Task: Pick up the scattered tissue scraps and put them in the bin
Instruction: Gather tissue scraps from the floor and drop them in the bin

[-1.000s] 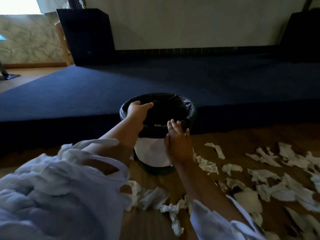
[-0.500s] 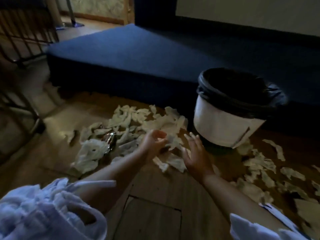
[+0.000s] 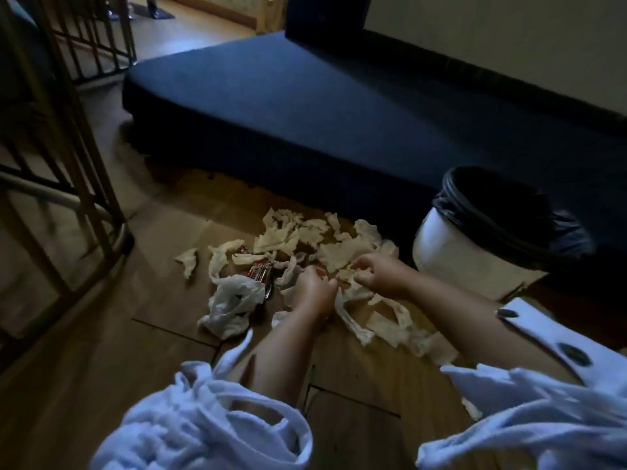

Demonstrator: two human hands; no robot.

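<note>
Here, tissue scraps point(image 3: 288, 237) lie on the wooden floor point(image 3: 163, 337), with the bin point(image 3: 451, 256) just beside them on the right.
The pile sits directly under both hands and spreads away leftward. The left hand point(image 3: 314, 293) and right hand point(image 3: 378, 274), side by side, curl their fingers round scraps; the right hand is nearer the bin.

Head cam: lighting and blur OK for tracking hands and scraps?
Head view: dim overall, brightest on the far floor top left; left hand and right hand are motion-soft among the tissue scraps; the white sleeves smear worst; the bin reads black inside; wide-angle bends the wooden bars at left.
</note>
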